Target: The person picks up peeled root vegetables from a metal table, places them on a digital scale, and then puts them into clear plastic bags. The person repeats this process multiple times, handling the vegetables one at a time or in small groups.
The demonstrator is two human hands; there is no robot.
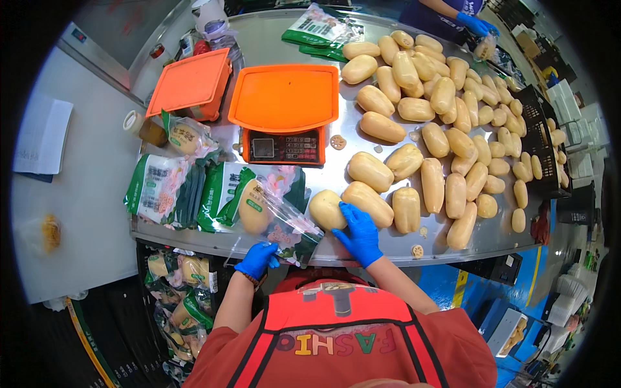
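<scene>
Blue gloves cover both hands. My left hand (258, 259) is at the table's near edge, its fingers closed on the edge of a clear-and-green plastic bag (286, 228) with one peeled lotus root segment (253, 207) inside. My right hand (360, 233) has its fingertips and thumb against a round peeled lotus root segment (326, 210), which rests on the metal table just right of the bag. Longer segments (368, 203) lie beside that hand. Under the filled bag is a stack of printed bags (220, 186).
An orange scale (284, 99) stands beyond the bags, with a second orange scale (189, 82) to its left. Many lotus root segments (444, 94) cover the right side, near a black crate (539, 145). Filled bags lie in a crate (182, 310) below. A co-worker's gloved hands (478, 24) are beyond.
</scene>
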